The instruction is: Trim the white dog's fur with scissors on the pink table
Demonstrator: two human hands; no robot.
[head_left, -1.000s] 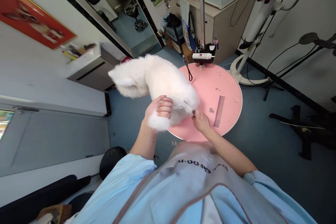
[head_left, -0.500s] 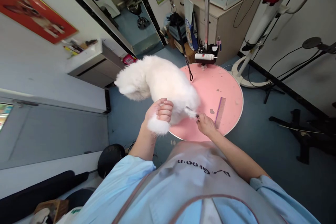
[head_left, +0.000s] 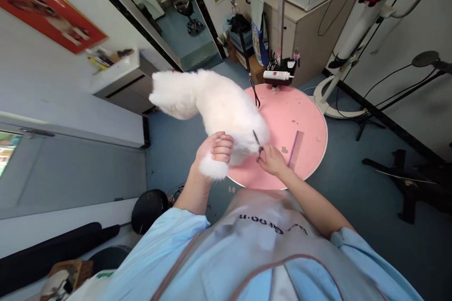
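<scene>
Right hand [head_left: 271,160] and scissors [head_left: 256,138] have come in closer to the dog's rear since half a second ago, the blades now showing dark against the fur; the dog's head has swung a little farther from the person, while the left hand [head_left: 217,148] stays where it was. One white dog [head_left: 226,103], one pair of scissors, one purple-backed comb [head_left: 295,149] and one white bottle [head_left: 276,75] can be counted at the round pink tabletop [head_left: 307,113]; one black strap [head_left: 251,82] hangs with its loop beside the dog's back. The black holder [head_left: 280,83] at the tabletop's far edge carries the bottle, lying on its side; a white shelf [head_left: 115,74] by the wall bears several slim items, too small to tell apart. The dog's body is just ahead of both hands, its rear next to the right one and its head off beyond the left; the left hand is curled firmly round a furry limb, a white tuft showing below the fist; the right hand pinches the scissors by the handles, though I cannot tell which fingers are in the rings; the comb lies flat just beyond the right wrist.
</scene>
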